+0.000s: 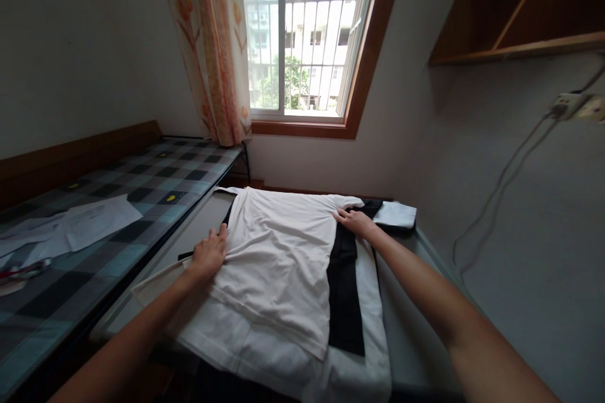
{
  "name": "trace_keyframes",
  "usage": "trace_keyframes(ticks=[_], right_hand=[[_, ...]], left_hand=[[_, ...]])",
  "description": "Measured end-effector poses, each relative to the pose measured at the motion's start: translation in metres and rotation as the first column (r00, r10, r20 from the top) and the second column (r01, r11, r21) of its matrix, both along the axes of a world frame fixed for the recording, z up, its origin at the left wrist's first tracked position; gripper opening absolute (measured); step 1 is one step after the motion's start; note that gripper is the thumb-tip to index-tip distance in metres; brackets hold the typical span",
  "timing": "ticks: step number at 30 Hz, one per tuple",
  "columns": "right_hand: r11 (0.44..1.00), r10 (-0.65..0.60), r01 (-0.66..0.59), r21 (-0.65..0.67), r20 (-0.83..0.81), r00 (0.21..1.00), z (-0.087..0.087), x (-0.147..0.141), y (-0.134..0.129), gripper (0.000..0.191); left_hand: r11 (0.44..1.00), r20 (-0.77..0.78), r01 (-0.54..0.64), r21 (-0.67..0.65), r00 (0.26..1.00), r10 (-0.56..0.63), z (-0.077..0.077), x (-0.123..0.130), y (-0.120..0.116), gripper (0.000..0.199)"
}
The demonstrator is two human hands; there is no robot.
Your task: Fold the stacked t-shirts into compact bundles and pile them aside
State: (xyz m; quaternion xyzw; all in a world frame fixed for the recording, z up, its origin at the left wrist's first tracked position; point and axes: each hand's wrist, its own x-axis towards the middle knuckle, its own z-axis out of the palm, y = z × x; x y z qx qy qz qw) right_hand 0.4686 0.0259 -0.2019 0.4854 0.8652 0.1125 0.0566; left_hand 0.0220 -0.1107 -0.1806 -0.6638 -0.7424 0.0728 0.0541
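A white shirt [283, 252] lies spread out and creased, over a black garment [347, 302] and a larger white cloth [373, 308]. At the shirt's left edge my left hand [211, 253] has its fingers closed on the fabric. My right hand [354, 221] holds the shirt's far right edge near the sleeve, fingers together on the cloth. Part of the black garment shows along the shirt's right side; the rest is covered.
The clothes lie on a grey table [406, 302]. A folded light-coloured item [396, 215] sits at its far right corner. To the left is a bed with a checked cover [118, 189] and papers [101, 221]. A power cord [501, 182] hangs on the right wall.
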Motion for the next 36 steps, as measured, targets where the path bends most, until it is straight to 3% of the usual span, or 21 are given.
trace_keyframes(ticks=[4,9,15,21,30,33,36], right_hand=[[0.995,0.046,-0.060,0.086,0.149,0.988,-0.001,-0.006,-0.002,0.041],[0.993,0.029,-0.045,0.107,0.148,0.988,0.000,-0.013,-0.005,0.033],[0.995,0.002,-0.017,0.100,0.149,0.989,0.004,-0.018,-0.010,0.033],[0.997,0.012,-0.023,0.072,0.153,0.988,0.014,-0.031,-0.031,0.032],[0.981,0.180,-0.173,-0.092,0.083,0.980,0.021,-0.104,-0.104,0.029],[0.969,0.154,-0.151,-0.194,-0.001,0.988,0.034,-0.109,-0.100,0.026],[0.950,0.097,-0.117,-0.290,-0.082,0.992,0.052,-0.099,-0.069,0.020]], left_hand=[[1.000,-0.059,0.022,0.021,0.998,-0.021,-0.001,0.010,-0.006,0.058],[0.993,-0.073,0.099,0.061,0.993,-0.095,-0.003,0.012,-0.013,0.040],[0.989,-0.062,0.110,0.096,0.993,-0.105,-0.002,-0.005,-0.013,0.038],[0.992,-0.001,0.049,0.113,0.999,-0.049,0.005,-0.039,-0.006,0.039],[0.994,0.080,-0.099,-0.035,0.992,0.101,0.020,-0.130,0.036,0.039],[0.992,0.118,-0.106,-0.067,0.987,0.113,0.020,-0.137,0.041,0.038],[0.994,0.090,-0.095,-0.046,0.991,0.099,0.017,-0.135,0.036,0.040]])
